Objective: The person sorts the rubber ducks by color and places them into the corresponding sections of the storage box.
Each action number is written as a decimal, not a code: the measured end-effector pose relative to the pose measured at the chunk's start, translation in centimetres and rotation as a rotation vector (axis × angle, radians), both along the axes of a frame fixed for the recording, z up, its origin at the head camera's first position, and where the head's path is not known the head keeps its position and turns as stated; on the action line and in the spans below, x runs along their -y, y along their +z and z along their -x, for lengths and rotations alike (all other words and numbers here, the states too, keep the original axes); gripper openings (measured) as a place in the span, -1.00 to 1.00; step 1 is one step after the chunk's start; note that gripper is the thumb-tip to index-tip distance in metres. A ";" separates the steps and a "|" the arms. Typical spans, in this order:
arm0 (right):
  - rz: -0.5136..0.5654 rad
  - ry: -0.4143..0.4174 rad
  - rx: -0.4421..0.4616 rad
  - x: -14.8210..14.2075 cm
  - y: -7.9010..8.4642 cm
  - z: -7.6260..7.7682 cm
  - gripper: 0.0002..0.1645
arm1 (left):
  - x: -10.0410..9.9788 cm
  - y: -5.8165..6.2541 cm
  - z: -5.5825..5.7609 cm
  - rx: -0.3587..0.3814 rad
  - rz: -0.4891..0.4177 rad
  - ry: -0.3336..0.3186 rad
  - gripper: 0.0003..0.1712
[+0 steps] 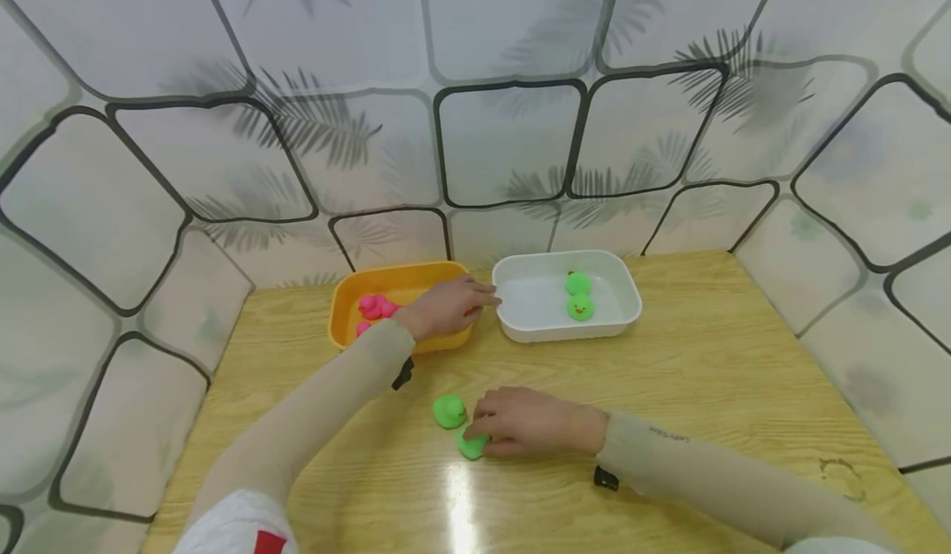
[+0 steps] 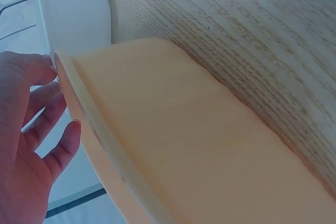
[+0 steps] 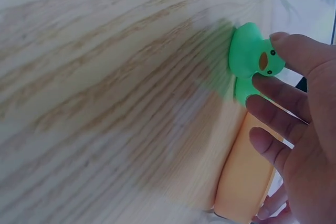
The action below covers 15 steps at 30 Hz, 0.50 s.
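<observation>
On the table my right hand (image 1: 531,422) pinches a green rubber duck (image 1: 470,445). In the right wrist view the thumb and index finger lie on either side of that duck's head (image 3: 272,61). A second green duck (image 1: 448,411) sits beside it, partly hidden in the right wrist view. My left hand (image 1: 449,302) is above the right end of an orange bin (image 1: 401,273), its fingers pointing toward the white bin (image 1: 531,310). Seen from the left wrist, the left fingers (image 2: 44,98) are loosely spread by the orange rim and hold nothing.
Several pink ducks (image 1: 371,306) lie in the orange bin. Two green ducks (image 1: 579,294) are inside the white bin, to its right side. Both bins stand at the back of the wooden table (image 1: 706,372), near a patterned cloth wall (image 1: 513,141).
</observation>
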State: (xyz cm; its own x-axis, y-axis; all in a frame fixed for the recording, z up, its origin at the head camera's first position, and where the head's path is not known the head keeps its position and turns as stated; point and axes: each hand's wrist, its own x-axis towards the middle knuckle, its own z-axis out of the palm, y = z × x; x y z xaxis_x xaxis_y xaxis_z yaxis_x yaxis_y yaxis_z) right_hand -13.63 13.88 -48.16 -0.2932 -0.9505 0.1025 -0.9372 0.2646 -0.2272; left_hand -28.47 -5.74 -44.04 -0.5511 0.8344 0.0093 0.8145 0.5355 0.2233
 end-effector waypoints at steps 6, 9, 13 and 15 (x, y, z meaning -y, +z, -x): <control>0.005 -0.036 0.034 -1.1 0.2 0.0 -0.73 | 0.0 -0.2 0.0 -0.009 -0.005 -0.005 -0.57; 0.001 -0.064 0.043 -1.9 0.1 0.1 -0.74 | 0.0 -0.4 0.0 -0.008 -0.002 0.001 -0.57; -0.013 -0.109 0.041 -3.2 0.3 0.4 -0.75 | -0.1 -0.4 -0.1 0.002 0.009 0.020 -0.56; -0.003 -0.123 0.028 -3.8 0.6 0.6 -0.75 | -0.2 -0.3 -0.2 0.002 0.014 0.028 -0.55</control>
